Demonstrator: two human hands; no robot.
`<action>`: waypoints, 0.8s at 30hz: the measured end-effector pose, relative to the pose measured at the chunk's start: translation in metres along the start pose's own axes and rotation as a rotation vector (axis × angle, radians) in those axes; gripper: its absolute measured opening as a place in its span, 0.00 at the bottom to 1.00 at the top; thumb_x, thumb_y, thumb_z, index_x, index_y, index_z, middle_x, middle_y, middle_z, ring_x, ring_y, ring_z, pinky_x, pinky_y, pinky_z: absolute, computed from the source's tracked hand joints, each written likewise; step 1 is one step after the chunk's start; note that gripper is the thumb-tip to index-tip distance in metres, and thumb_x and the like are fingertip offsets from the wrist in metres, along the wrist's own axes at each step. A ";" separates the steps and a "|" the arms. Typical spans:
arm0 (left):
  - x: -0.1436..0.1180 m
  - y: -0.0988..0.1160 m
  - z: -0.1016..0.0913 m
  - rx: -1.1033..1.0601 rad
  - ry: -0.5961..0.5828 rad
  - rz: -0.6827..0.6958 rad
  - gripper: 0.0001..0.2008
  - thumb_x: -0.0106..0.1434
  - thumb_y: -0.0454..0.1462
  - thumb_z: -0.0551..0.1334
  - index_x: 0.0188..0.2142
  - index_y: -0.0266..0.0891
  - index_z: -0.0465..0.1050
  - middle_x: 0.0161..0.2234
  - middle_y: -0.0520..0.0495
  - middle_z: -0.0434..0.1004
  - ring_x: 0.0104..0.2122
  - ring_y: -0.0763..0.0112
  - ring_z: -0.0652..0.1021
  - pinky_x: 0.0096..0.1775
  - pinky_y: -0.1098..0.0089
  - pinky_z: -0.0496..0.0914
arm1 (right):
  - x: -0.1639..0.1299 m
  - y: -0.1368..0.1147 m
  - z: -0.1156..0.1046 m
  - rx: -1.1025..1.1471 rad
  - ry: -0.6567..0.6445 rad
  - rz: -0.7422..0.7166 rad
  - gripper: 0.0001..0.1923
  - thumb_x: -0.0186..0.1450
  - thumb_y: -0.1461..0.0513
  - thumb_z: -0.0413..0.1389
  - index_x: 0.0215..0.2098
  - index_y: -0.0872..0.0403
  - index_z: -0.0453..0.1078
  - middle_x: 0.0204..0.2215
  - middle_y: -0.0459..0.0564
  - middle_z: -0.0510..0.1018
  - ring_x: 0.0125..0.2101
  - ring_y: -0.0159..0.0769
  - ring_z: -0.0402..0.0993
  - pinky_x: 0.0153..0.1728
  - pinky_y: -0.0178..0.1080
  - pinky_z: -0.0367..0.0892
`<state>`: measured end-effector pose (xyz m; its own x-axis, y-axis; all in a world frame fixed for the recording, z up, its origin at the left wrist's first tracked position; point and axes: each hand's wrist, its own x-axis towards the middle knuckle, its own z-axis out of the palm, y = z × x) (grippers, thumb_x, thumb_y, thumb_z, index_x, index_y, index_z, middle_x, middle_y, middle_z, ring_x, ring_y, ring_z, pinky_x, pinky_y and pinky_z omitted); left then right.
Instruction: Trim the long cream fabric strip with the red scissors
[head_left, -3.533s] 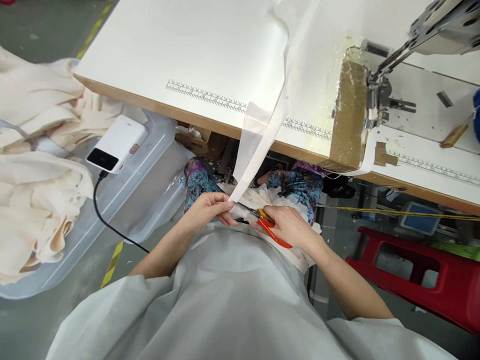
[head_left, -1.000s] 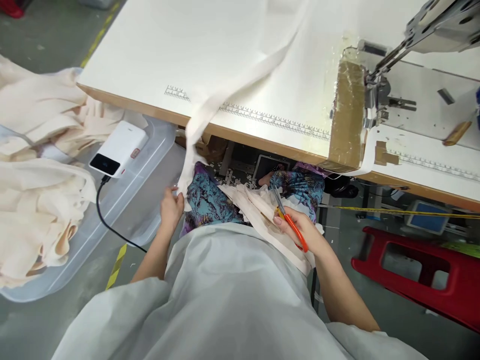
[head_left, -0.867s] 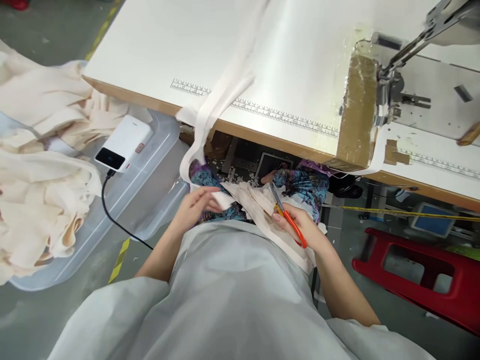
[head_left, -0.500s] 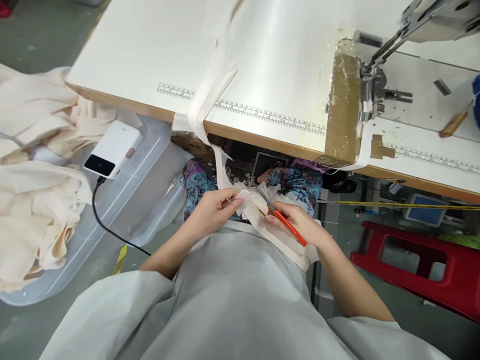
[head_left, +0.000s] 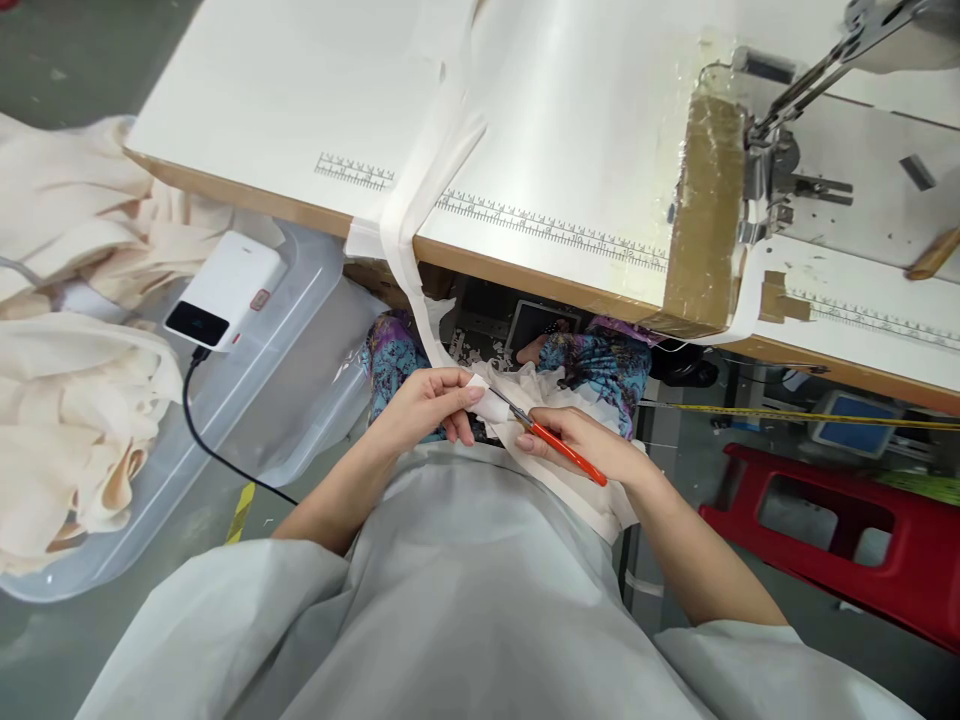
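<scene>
Between the thumb and fingers of my left hand [head_left: 435,405] is the end of a white fabric strip [head_left: 411,225], which runs down from the table over its front edge. My right hand [head_left: 581,440] grips scissors with red-orange handles [head_left: 568,457]. Their blades point up and left and meet the cloth beside my left fingertips; whether they are fully closed I cannot tell. Across my lap lies more cream fabric [head_left: 559,485], partly under my right hand.
A white table [head_left: 570,130] with printed rulers spans the front, a sewing machine [head_left: 780,150] at its right. To the left, a clear plastic bin [head_left: 300,290] holds cream cloth pieces [head_left: 82,400] and a white power bank [head_left: 225,290]. A red stool [head_left: 892,560] stands at right.
The scissors have moved left and down onto the cloth at my left hand, their blades closing together. My left hand has turned slightly, showing more of the white strip end. The view has shifted a little.
</scene>
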<state>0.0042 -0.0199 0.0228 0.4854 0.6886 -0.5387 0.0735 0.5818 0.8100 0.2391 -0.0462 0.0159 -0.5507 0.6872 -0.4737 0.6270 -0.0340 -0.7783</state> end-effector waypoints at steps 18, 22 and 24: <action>0.004 -0.001 -0.002 0.024 0.053 0.008 0.15 0.58 0.47 0.66 0.30 0.35 0.73 0.15 0.50 0.73 0.16 0.74 0.74 0.20 0.77 0.65 | -0.003 -0.003 0.010 -0.272 0.136 0.072 0.27 0.66 0.40 0.45 0.23 0.51 0.51 0.19 0.44 0.63 0.20 0.31 0.54 0.24 0.36 0.48; 0.004 -0.001 -0.001 0.014 0.051 0.004 0.15 0.57 0.47 0.66 0.29 0.36 0.73 0.15 0.51 0.73 0.15 0.75 0.73 0.20 0.77 0.64 | -0.004 -0.004 0.013 -0.273 0.191 0.084 0.28 0.65 0.39 0.46 0.21 0.50 0.50 0.18 0.45 0.62 0.20 0.32 0.53 0.23 0.36 0.48; 0.004 -0.001 -0.001 0.013 0.036 -0.002 0.15 0.57 0.47 0.66 0.29 0.36 0.73 0.15 0.51 0.73 0.15 0.75 0.73 0.20 0.77 0.64 | -0.004 -0.003 0.015 -0.256 0.200 0.090 0.28 0.65 0.39 0.46 0.21 0.50 0.50 0.17 0.45 0.62 0.19 0.31 0.52 0.22 0.36 0.48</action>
<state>0.0046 -0.0174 0.0195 0.4533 0.7031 -0.5479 0.0853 0.5776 0.8118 0.2311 -0.0601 0.0141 -0.3840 0.8192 -0.4260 0.8001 0.0648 -0.5964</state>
